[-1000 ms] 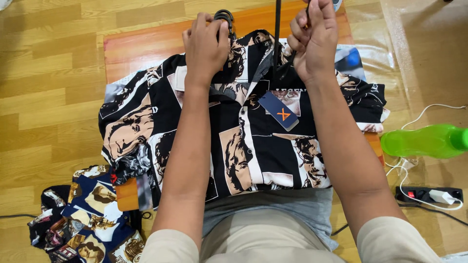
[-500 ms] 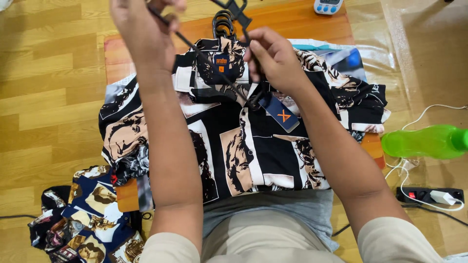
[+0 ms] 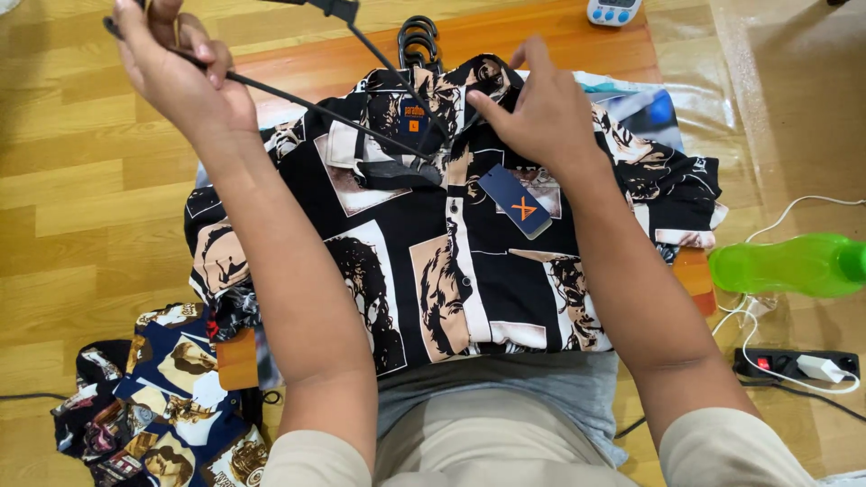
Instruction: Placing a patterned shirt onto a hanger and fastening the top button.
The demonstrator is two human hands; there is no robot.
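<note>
Fingers of the left hand (image 3: 176, 77) close around one arm of a black plastic hanger (image 3: 307, 104), raised above the far left corner of a low orange-brown table (image 3: 298, 77), while the right hand (image 3: 546, 117) presses down, fingers curled, on the collar of a black shirt printed with tan portraits (image 3: 451, 261). Nearest the person, the shirt's hem hangs over the table's near edge onto the lap, and a heap of navy printed shirts (image 3: 158, 406) lies on the wooden floor by the near left corner. At mid-table a dark blue hang tag (image 3: 516, 200) sits just below the collar, buttons closed beneath it. Farther out, the hanger's other arm is tucked inside the neck opening, close to a stack of black hanger hooks (image 3: 417, 41) at the far edge; a white timer (image 3: 613, 11) stands beyond. Done well, the step likely calls for pinning the collar flat while easing the hanger along the shoulder line, so the fabric does not snag or drag.
</note>
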